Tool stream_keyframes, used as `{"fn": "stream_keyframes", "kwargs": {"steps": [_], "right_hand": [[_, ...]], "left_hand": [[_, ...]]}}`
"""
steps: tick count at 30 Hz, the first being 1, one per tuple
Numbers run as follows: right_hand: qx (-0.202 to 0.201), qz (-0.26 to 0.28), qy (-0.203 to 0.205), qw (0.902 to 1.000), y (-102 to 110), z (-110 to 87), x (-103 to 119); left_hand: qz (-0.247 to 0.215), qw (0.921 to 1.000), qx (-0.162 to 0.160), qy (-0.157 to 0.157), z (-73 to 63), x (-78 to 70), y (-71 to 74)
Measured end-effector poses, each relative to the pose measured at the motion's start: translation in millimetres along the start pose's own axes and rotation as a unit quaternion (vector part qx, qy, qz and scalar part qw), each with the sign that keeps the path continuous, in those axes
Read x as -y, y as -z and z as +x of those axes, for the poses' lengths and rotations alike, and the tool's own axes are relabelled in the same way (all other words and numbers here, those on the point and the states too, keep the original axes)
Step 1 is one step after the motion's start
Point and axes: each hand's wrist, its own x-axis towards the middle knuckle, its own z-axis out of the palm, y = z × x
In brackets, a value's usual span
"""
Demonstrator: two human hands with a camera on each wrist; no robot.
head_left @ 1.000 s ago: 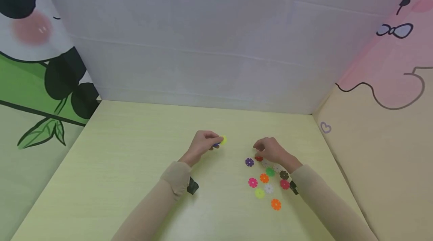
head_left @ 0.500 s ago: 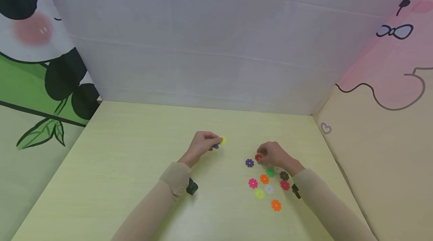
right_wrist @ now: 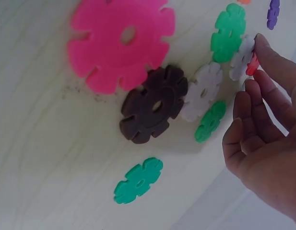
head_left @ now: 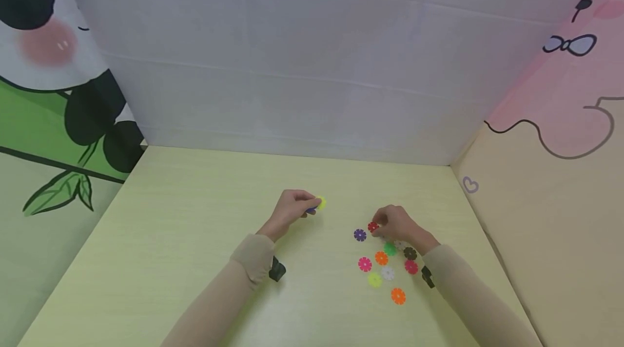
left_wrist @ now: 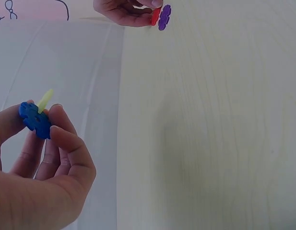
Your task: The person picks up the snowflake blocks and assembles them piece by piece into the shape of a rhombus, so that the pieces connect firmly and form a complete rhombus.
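Tabletop [head_left: 205, 201]: pale, wood-grained, before a white wall [head_left: 302, 65].
Loose notched discs [head_left: 378, 260]: scattered on the tabletop's right part, some overlapping.
Left hand [head_left: 290, 209]: raised above the tabletop, fingertips and thumb pinching a blue disc [left_wrist: 33, 119].
Right hand [head_left: 398, 223]: thumb and forefinger barely parted, pinching a red disc [head_left: 372, 227].
Yellow disc [left_wrist: 45, 99]: crosswise against the blue disc.
Purple disc [head_left: 359, 235]: just beside the red disc.

Pale tabletop [head_left: 195, 201] before a creased backdrop [head_left: 312, 76], between cartoon mural [head_left: 44, 114] and pink-figured wall [head_left: 551, 184].
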Motion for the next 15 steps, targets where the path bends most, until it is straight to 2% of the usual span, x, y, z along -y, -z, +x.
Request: {"fn": "stream_keyframes", "kwargs": {"steps": [6,15], "right_hand": [[0.008,0.000,-0.008,0.9999,-0.1,2.7,0.0],[-0.025,0.022,0.012,0.9994,-0.8,0.5,6.2]], "left_hand": [[-0.003,1.0000,0.000,0.003,-1.8,-1.6,0.6],[-0.004,1.0000,-0.003,-0.001,-3.2,-1.0,0.9]]}}
